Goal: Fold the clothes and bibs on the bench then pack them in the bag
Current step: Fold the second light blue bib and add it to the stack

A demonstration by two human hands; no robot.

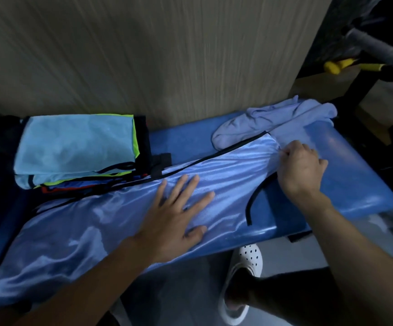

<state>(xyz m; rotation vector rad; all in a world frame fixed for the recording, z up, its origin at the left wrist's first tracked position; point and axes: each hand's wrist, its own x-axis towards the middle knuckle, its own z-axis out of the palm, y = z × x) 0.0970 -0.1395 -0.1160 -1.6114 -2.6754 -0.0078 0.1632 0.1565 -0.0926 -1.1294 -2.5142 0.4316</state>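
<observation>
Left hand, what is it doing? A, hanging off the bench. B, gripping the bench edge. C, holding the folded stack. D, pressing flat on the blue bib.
D: the left hand lies with fingers straight and spread on the bib, while the right hand pinches its far end.

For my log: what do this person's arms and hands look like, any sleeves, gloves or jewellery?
The left hand and right hand are ungloved, with no rings, watch or wristbands visible. Both arms are bare to the frame edge, with no sleeves showing. No markings can be made out.
</observation>
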